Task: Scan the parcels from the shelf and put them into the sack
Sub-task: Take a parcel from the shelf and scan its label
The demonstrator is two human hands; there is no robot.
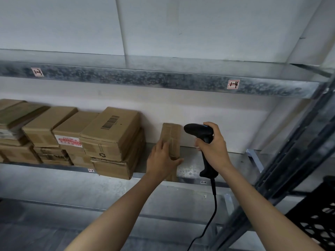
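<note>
Step in hand: scanning. Left hand (163, 158) is gripping the small cardboard parcel (172, 136), fingers lying on its left face and thumb reaching across its lower front. The parcel is standing upright on the metal shelf (192, 169), between the two hands, its far side near the wall. Right hand (213, 147) is wrapping closed round the handle of the black barcode scanner (198, 131), whose head is sitting just right of the parcel's top and pointing left at it. The cable (214, 205) is hanging below the right wrist.

Stacked cardboard boxes (108, 138) are sitting on the same shelf, left of the left hand and apart from the held parcel. A black crate (320, 214) is showing low, right of the right arm.

No label is showing on the parcel's visible faces, so the next move probably calls for turning it until the barcode is facing the scanner head, then triggering. The sack is not showing; dropping the parcel in likely means turning away from the shelf.
</note>
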